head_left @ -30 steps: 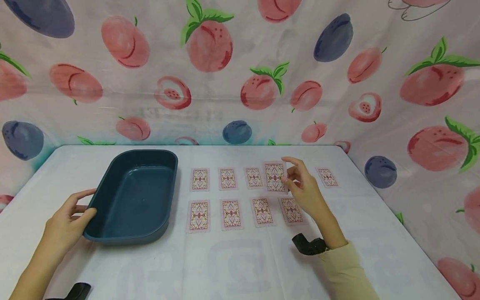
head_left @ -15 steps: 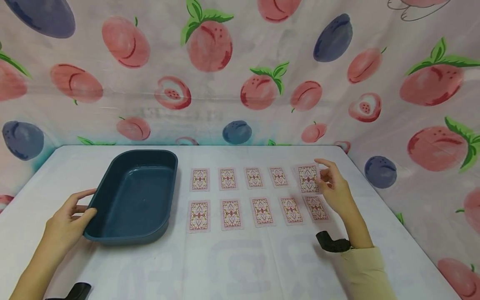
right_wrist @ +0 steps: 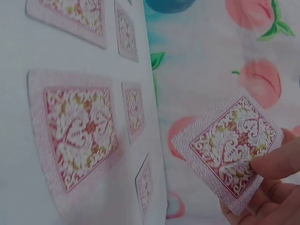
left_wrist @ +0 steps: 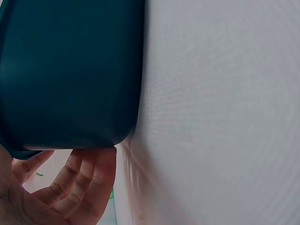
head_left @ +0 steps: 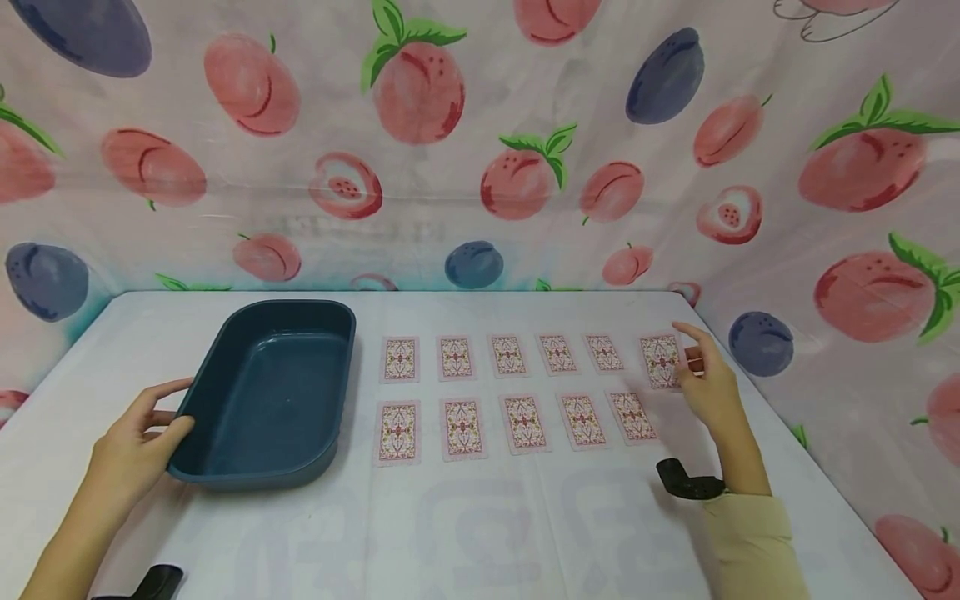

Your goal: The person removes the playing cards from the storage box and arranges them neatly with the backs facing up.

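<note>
My right hand (head_left: 708,379) pinches a playing card (head_left: 660,360) by its right edge, thumb on the patterned back. This card is raised above the table, and its face is hidden. In the right wrist view, another card (right_wrist: 144,183) lies on the table below it. Several more cards lie pattern side up in two rows, such as this far-row card (head_left: 604,353) and near-row card (head_left: 632,417). My left hand (head_left: 135,446) holds the left side of a dark blue rectangular basin (head_left: 247,479), thumb at the rim. In the left wrist view, its fingers (left_wrist: 101,178) press the outer wall.
A white cloth covers the table (head_left: 465,533). Behind and to the right hangs a fruit-print curtain (head_left: 570,242), meeting the table's edges. The basin stands left of the card rows, and I see nothing lying inside it. Black wrist mounts (head_left: 690,482) extend beside the forearms.
My right hand has moved rightward along the far row with the held card, uncovering cards that it hid before. My left hand and the basin have stayed in place.
</note>
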`<state>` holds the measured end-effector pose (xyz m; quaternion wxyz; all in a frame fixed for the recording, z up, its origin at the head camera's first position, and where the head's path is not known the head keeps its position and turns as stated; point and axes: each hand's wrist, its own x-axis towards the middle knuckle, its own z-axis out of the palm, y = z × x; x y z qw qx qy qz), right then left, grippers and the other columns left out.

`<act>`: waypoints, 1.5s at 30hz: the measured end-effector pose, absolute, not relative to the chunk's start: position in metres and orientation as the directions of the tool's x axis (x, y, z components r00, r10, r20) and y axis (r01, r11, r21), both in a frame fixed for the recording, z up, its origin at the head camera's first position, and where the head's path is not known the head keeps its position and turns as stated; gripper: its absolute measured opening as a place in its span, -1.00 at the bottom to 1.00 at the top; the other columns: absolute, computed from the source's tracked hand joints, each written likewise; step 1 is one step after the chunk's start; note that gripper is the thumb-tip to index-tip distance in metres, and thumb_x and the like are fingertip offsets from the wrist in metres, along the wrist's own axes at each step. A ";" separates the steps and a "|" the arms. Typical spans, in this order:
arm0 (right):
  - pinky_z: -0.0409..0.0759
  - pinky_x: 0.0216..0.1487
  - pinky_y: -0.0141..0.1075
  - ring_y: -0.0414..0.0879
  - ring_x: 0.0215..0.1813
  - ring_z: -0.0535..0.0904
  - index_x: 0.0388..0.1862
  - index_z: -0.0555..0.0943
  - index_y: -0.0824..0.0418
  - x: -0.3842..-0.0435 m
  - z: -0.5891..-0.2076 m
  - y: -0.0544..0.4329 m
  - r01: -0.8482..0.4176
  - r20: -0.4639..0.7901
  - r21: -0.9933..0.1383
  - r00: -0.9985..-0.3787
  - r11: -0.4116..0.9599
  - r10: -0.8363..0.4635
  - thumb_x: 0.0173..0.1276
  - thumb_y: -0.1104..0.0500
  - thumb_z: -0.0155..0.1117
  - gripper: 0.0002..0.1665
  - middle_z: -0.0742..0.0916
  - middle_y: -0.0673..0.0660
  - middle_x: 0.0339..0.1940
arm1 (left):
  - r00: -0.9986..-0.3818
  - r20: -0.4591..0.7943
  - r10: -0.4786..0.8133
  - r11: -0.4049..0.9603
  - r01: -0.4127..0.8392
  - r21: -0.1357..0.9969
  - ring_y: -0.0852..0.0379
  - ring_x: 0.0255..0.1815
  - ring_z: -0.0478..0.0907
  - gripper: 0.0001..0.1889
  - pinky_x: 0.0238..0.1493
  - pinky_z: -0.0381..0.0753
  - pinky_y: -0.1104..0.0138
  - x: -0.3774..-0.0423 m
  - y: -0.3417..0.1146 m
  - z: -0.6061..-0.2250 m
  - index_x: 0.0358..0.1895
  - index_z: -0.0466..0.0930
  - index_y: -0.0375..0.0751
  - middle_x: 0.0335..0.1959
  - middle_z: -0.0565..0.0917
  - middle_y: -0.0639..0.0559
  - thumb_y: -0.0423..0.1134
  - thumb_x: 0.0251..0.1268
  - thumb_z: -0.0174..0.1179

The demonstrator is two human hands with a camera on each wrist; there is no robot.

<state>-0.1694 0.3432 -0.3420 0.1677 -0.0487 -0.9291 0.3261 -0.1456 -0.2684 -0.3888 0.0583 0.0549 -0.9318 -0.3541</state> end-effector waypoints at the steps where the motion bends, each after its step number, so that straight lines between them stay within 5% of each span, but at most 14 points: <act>1: 0.41 -0.40 -0.47 -0.08 -0.22 0.40 0.40 0.22 0.10 -0.169 -0.343 0.345 -0.007 0.277 -0.627 -0.937 0.779 0.214 0.28 0.42 -0.06 -0.32 0.53 0.31 -0.14 | -0.987 0.071 -0.144 0.744 -0.061 0.665 -0.12 -0.35 0.65 -0.46 -0.54 0.41 0.51 -0.145 -0.268 -0.389 0.35 0.17 -0.24 -0.04 0.54 -0.52 -0.17 0.35 -0.03; 5: 0.42 -0.46 -0.44 -0.09 -0.25 0.39 0.40 0.23 0.12 -0.169 -0.349 0.354 0.031 0.254 -0.633 -0.935 0.773 0.246 0.24 0.45 -0.10 -0.29 0.53 0.35 -0.15 | -0.987 0.077 -0.139 0.742 -0.052 0.668 0.38 -0.46 0.57 -0.46 -0.54 0.39 0.55 -0.145 -0.269 -0.388 0.35 0.18 -0.22 -0.04 0.54 -0.51 -0.17 0.34 -0.02; 9: 0.41 -0.48 -0.37 -0.03 -0.28 0.40 0.40 0.22 0.16 -0.170 -0.354 0.361 0.079 0.203 -0.629 -0.944 0.774 0.261 0.22 0.46 -0.12 -0.28 0.51 0.38 -0.16 | -0.988 0.091 -0.128 0.745 -0.035 0.667 0.59 -0.49 0.43 -0.47 -0.55 0.40 0.54 -0.145 -0.270 -0.388 0.34 0.19 -0.24 -0.05 0.55 -0.51 -0.19 0.34 -0.02; 13: 0.38 -0.48 -0.33 -0.01 -0.31 0.40 0.41 0.20 0.17 -0.170 -0.360 0.369 0.154 0.137 -0.620 -0.944 0.769 0.299 0.17 0.45 -0.13 -0.24 0.51 0.41 -0.14 | -0.988 0.092 -0.125 0.749 -0.033 0.662 0.44 -0.46 0.52 -0.48 -0.55 0.42 0.53 -0.145 -0.270 -0.389 0.34 0.19 -0.25 -0.06 0.55 -0.52 -0.19 0.34 -0.03; 20: 0.32 -0.51 -0.31 0.01 -0.39 0.36 0.42 0.16 0.28 -0.171 -0.367 0.382 0.237 0.006 -0.593 -0.954 0.770 0.299 0.10 0.40 -0.18 -0.21 0.49 0.39 -0.22 | -0.987 0.106 -0.124 0.738 -0.020 0.675 0.75 -0.50 0.27 -0.47 -0.55 0.40 0.56 -0.145 -0.270 -0.388 0.34 0.19 -0.23 -0.06 0.55 -0.51 -0.19 0.34 -0.02; 25: 0.33 -0.44 -0.29 0.18 -0.22 0.37 0.42 0.08 0.35 -0.170 -0.368 0.387 0.280 -0.093 -0.557 -0.957 0.782 0.276 0.13 0.38 -0.19 -0.23 0.45 0.51 -0.08 | -0.987 0.109 -0.121 0.744 -0.018 0.668 0.68 -0.49 0.34 -0.48 -0.55 0.40 0.56 -0.146 -0.270 -0.387 0.34 0.20 -0.24 -0.06 0.55 -0.52 -0.19 0.34 -0.01; 31: 0.47 -0.25 -0.08 0.25 -0.17 0.43 0.36 0.07 0.47 -0.171 -0.371 0.392 0.309 -0.189 -0.483 -0.951 0.819 0.247 0.13 0.32 -0.01 -0.22 0.47 0.54 -0.09 | -0.989 0.087 -0.122 0.741 -0.033 0.670 0.55 -0.48 0.47 -0.48 -0.55 0.42 0.55 -0.145 -0.271 -0.388 0.34 0.18 -0.23 -0.06 0.55 -0.51 -0.18 0.35 -0.02; 34: 0.44 -0.08 0.11 0.36 -0.08 0.44 0.32 0.08 0.51 -0.170 -0.371 0.397 0.289 -0.227 -0.442 -0.952 0.849 0.206 0.12 0.25 0.09 -0.19 0.46 0.60 -0.04 | -0.989 0.089 -0.122 0.738 -0.030 0.674 0.64 -0.49 0.40 -0.47 -0.55 0.42 0.55 -0.144 -0.270 -0.388 0.34 0.18 -0.23 -0.06 0.55 -0.51 -0.17 0.35 -0.02; 39: 0.43 -0.04 0.16 0.42 -0.04 0.44 0.27 0.14 0.54 -0.170 -0.370 0.402 0.263 -0.242 -0.417 -0.955 0.870 0.172 0.15 0.20 0.15 -0.23 0.47 0.63 -0.03 | -0.988 0.093 -0.121 0.725 -0.024 0.689 0.75 -0.48 0.28 -0.47 -0.54 0.41 0.56 -0.144 -0.269 -0.387 0.35 0.18 -0.22 -0.04 0.55 -0.50 -0.17 0.35 -0.03; 45: 0.40 0.01 0.19 0.45 0.00 0.42 0.26 0.15 0.53 -0.173 -0.375 0.401 0.291 -0.268 -0.416 -0.945 0.861 0.190 0.15 0.22 0.17 -0.24 0.45 0.66 -0.01 | -0.987 0.087 -0.133 0.737 -0.039 0.675 0.59 -0.47 0.42 -0.48 -0.54 0.40 0.56 -0.145 -0.268 -0.383 0.34 0.19 -0.23 -0.04 0.54 -0.51 -0.18 0.34 -0.03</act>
